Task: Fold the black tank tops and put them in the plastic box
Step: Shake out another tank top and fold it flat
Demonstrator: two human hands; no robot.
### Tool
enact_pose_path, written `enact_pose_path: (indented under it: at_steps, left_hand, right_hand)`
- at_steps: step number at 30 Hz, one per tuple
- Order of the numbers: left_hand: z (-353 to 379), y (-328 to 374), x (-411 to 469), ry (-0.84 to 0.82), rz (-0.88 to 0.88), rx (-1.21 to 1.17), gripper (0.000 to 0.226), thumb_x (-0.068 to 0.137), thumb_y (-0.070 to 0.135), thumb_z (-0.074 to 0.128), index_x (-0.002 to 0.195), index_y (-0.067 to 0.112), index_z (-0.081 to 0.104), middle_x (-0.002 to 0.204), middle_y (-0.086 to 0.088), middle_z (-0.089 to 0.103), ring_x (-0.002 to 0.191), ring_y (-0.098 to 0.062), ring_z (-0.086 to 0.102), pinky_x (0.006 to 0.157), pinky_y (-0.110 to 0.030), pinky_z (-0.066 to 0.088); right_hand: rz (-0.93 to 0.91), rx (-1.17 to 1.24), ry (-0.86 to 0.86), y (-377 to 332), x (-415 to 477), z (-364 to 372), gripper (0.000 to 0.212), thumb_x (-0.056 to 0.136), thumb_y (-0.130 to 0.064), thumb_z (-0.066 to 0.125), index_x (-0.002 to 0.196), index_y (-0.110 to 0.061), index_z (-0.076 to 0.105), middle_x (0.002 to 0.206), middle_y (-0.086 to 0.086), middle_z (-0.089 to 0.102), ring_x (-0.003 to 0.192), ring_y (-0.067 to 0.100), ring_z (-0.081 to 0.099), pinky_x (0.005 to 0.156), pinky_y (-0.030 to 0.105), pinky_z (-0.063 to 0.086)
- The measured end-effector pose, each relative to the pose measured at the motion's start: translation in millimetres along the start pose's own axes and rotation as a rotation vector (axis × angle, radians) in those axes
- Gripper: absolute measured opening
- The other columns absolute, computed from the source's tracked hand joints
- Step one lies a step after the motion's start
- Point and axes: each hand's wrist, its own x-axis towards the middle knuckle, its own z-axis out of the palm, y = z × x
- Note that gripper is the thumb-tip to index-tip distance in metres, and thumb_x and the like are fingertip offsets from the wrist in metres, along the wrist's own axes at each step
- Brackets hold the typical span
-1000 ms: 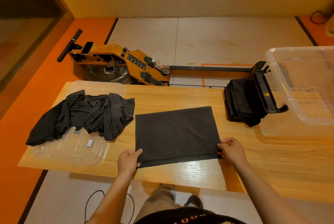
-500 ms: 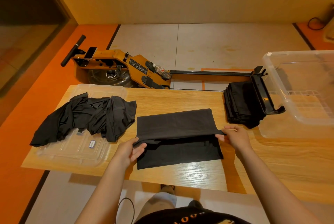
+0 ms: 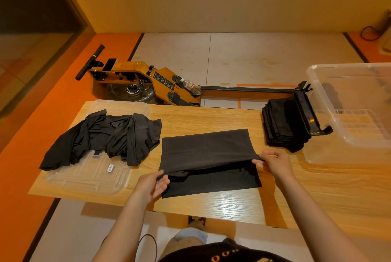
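A black tank top (image 3: 206,147) lies flattened in the middle of the wooden table (image 3: 232,204). My left hand (image 3: 154,183) pinches the left end of its upper layer and my right hand (image 3: 275,163) pinches the right end, so that layer is lifted off the lower layer near me. A heap of unfolded black tank tops (image 3: 105,137) rests on a clear lid (image 3: 88,177) at the left. A stack of folded black tops (image 3: 283,126) sits at the right, beside the clear plastic box (image 3: 355,113).
A wooden rowing machine (image 3: 148,84) stands on the floor behind the table, its black rail running right to a black foot piece (image 3: 309,113) by the folded stack. A cable (image 3: 148,244) loops on the floor by my legs.
Both hands took the near edge of the tank top, lifted it and carried it away from me; the fold has gone a bit further since half a second ago.
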Motion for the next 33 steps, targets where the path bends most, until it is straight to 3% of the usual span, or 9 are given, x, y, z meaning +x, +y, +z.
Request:
enact_pose_path:
  at_steps: [4, 12, 18, 22, 26, 30, 33]
  left_hand:
    - [-4, -23, 10, 0.020, -0.004, 0.158, 0.027, 0.098, 0.013, 0.054, 0.118, -0.005, 0.056, 0.084, -0.017, 0.068, 0.073, -0.023, 0.067, 0.046, -0.024, 0.055]
    - [-4, -21, 13, 0.082, 0.086, 0.350, 0.013, 0.095, 0.010, 0.057, 0.090, -0.001, 0.061, 0.108, -0.025, 0.067, 0.066, -0.023, 0.068, 0.044, -0.025, 0.051]
    - [2, -2, -3, -0.071, 0.001, -0.064, 0.021, 0.098, 0.010, 0.048, 0.115, -0.002, 0.052, 0.114, -0.024, 0.061, 0.080, -0.030, 0.065, 0.047, -0.028, 0.057]
    - [2, 12, -17, -0.205, -0.024, -0.357, 0.017, 0.099, 0.011, 0.039, 0.099, 0.002, 0.053, 0.103, -0.021, 0.061, 0.088, -0.036, 0.061, 0.069, -0.039, 0.057]
    - [-5, -16, -13, -0.201, -0.135, -0.400, 0.026, 0.100, 0.018, 0.038, 0.113, 0.002, 0.053, 0.100, -0.025, 0.065, 0.090, -0.036, 0.063, 0.065, -0.040, 0.059]
    - [-4, -44, -5, -0.146, -0.176, -0.359, 0.028, 0.102, 0.025, 0.045, 0.118, 0.003, 0.052, 0.102, -0.020, 0.064, 0.097, -0.034, 0.061, 0.098, -0.043, 0.047]
    - [0, -44, -5, -0.132, -0.125, -0.259, 0.021, 0.098, 0.021, 0.053, 0.112, 0.005, 0.054, 0.101, -0.017, 0.066, 0.102, -0.031, 0.061, 0.095, -0.042, 0.048]
  right_hand:
    - [0.096, -0.145, 0.025, 30, 2, 3, 0.010, 0.091, 0.000, 0.058, 0.090, -0.009, 0.053, 0.102, 0.019, 0.063, 0.069, 0.026, 0.069, 0.059, 0.028, 0.056]
    - [0.081, -0.281, 0.047, 46, 5, 6, 0.019, 0.087, 0.004, 0.062, 0.090, -0.011, 0.053, 0.112, 0.020, 0.060, 0.086, 0.030, 0.064, 0.069, 0.035, 0.057]
    - [0.059, -0.090, 0.039, 18, 2, 5, 0.020, 0.089, 0.004, 0.059, 0.105, -0.008, 0.056, 0.101, 0.018, 0.064, 0.074, 0.025, 0.067, 0.060, 0.027, 0.056]
    - [-0.016, 0.026, -0.002, -10, -6, 1, 0.021, 0.090, 0.002, 0.059, 0.107, -0.010, 0.057, 0.095, 0.013, 0.065, 0.075, 0.021, 0.068, 0.063, 0.021, 0.057]
    - [0.041, -0.005, 0.004, 6, -11, -6, 0.022, 0.089, 0.002, 0.059, 0.109, -0.008, 0.057, 0.096, 0.016, 0.064, 0.073, 0.021, 0.066, 0.052, 0.017, 0.054]
    - [0.189, -0.112, 0.031, 44, -9, -7, 0.021, 0.089, 0.005, 0.058, 0.108, -0.003, 0.056, 0.101, 0.021, 0.063, 0.069, 0.026, 0.065, 0.055, 0.027, 0.054]
    - [0.180, -0.165, 0.055, 53, -4, -6, 0.018, 0.088, 0.003, 0.060, 0.103, -0.005, 0.057, 0.101, 0.021, 0.063, 0.069, 0.028, 0.064, 0.061, 0.032, 0.054]
